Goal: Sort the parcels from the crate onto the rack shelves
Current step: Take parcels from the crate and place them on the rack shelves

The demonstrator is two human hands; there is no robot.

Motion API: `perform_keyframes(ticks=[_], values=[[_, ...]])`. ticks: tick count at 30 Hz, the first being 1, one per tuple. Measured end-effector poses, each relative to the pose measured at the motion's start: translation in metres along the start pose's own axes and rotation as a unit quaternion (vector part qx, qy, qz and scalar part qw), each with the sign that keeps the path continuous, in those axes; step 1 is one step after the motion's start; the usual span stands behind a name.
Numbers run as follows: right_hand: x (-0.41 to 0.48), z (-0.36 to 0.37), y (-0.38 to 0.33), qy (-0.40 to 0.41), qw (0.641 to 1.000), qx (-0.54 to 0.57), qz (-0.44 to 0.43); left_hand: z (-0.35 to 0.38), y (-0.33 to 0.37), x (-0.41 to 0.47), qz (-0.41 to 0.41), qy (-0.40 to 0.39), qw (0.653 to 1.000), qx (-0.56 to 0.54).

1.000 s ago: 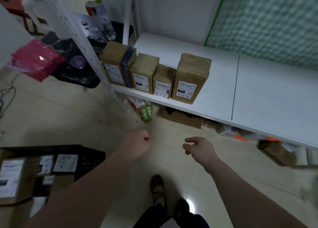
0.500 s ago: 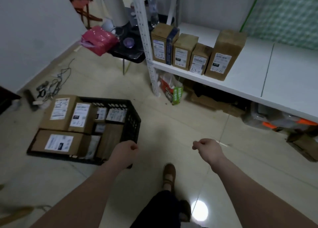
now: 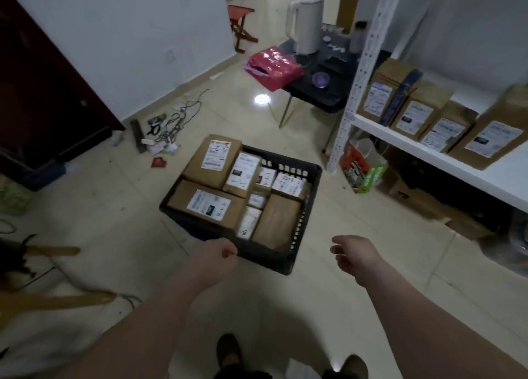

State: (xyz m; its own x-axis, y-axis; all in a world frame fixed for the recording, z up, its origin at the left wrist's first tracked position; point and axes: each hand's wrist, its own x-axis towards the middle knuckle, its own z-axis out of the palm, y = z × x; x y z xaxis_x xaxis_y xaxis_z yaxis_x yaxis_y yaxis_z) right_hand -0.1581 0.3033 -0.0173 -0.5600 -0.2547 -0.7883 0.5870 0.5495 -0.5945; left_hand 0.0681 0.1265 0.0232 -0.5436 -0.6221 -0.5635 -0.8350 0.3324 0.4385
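Note:
A black plastic crate (image 3: 312, 184) sits on the tiled floor in the middle of the view, packed with several brown parcels bearing white labels, such as a large one (image 3: 213, 161) at its far left. My left hand (image 3: 213, 260) hovers at the crate's near edge, fingers curled into a fist around nothing. To the right of the crate my right hand (image 3: 355, 254) hangs empty with fingers loosely bent. On the right stands the white rack shelf (image 3: 445, 161), carrying a row of several upright parcels (image 3: 415, 117).
A black side table (image 3: 320, 92) with a white kettle (image 3: 307, 24) and a red bag (image 3: 274, 67) stands behind the crate. Tangled cables (image 3: 171, 124) lie by the wall. Bags and cardboard sit under the rack (image 3: 364, 168). Wooden pieces lie at the left (image 3: 54, 300).
The view has swung from the rack shelf round to the crate, which now lies straight ahead. Both hands stay empty and are now near the crate's front edge.

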Motion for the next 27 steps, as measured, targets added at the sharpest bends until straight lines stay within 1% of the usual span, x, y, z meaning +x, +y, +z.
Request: perform_keyframes(ticks=[2, 4, 7, 9, 10, 12, 16, 18, 20, 23, 27], values=[[-0.007, 0.068, -0.002, -0.021, 0.999, 0.041, 0.027, -0.035, -0.048, 0.004, -0.035, 0.031, 0.999, 0.007], [-0.017, 0.138, -0.003, -0.067, 0.997, 0.029, 0.033, -0.066, -0.092, 0.008, -0.079, 0.059, 0.995, -0.016], [-0.045, 0.218, -0.008, -0.177, 0.982, -0.058, -0.014, -0.102, -0.139, 0.009, -0.109, 0.061, 0.992, -0.028], [-0.059, 0.248, -0.016, -0.245, 0.96, -0.125, -0.057, -0.118, -0.157, 0.018, -0.111, 0.057, 0.992, -0.032], [-0.06, 0.258, -0.019, -0.259, 0.952, -0.148, -0.066, -0.122, -0.161, 0.024, -0.107, 0.056, 0.992, -0.036], [-0.054, 0.267, -0.028, -0.246, 0.956, -0.147, -0.059, -0.126, -0.165, 0.04, -0.099, 0.048, 0.993, -0.051], [-0.019, 0.265, -0.044, -0.149, 0.983, -0.103, -0.017, -0.126, -0.163, 0.074, -0.063, 0.022, 0.994, -0.083], [0.002, 0.264, -0.051, -0.1, 0.991, -0.084, 0.008, -0.132, -0.16, 0.096, -0.048, 0.006, 0.996, -0.078], [0.024, 0.269, -0.061, -0.073, 0.995, -0.059, 0.026, -0.145, -0.156, 0.122, -0.046, 0.011, 0.995, -0.083], [0.054, 0.284, -0.084, -0.057, 0.997, -0.038, 0.034, -0.169, -0.15, 0.163, -0.063, 0.015, 0.992, -0.107], [0.083, 0.317, -0.117, -0.073, 0.996, -0.041, 0.043, -0.195, -0.145, 0.219, -0.086, 0.009, 0.987, -0.135]])
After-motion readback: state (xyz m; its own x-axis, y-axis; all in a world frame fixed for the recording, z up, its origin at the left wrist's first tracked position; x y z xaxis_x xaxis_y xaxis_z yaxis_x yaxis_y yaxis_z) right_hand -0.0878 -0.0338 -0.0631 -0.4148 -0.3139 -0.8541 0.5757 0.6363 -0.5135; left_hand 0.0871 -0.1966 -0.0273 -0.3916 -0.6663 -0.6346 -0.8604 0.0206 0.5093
